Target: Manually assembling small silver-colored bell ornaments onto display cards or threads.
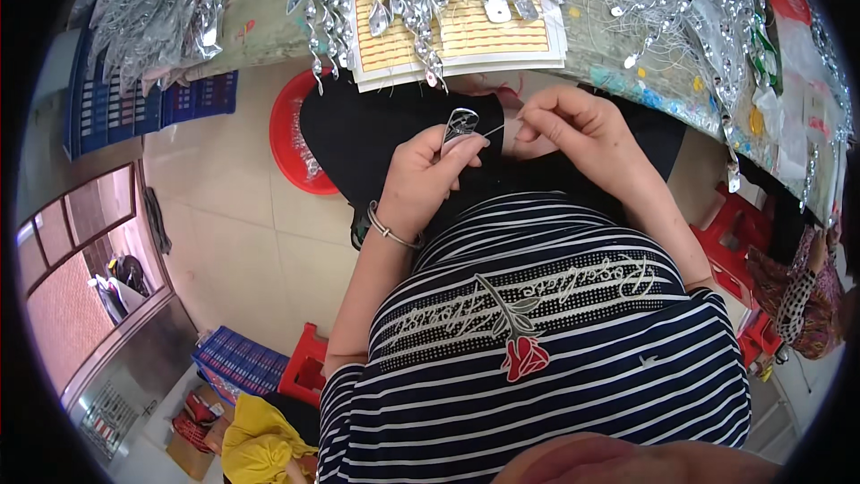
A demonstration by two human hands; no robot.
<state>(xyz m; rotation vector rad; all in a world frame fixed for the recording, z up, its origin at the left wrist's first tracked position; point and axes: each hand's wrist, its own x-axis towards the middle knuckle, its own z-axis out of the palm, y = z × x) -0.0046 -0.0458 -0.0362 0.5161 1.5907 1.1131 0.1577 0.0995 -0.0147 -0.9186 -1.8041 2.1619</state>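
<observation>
Silver and shiny, a small metal piece (pixel 461 122) stands up from the left hand (pixel 425 181), pinched between the thumb and the fingers, over the black lap. The right hand (pixel 573 125) is just beside it, its fingertips closed on a thin thread (pixel 493 130) that reaches to the piece.

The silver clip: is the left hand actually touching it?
Touching. The head view shows the left hand pinching the silver clip between thumb and fingertips, with no gap; its upper end sticks out above them.
</observation>
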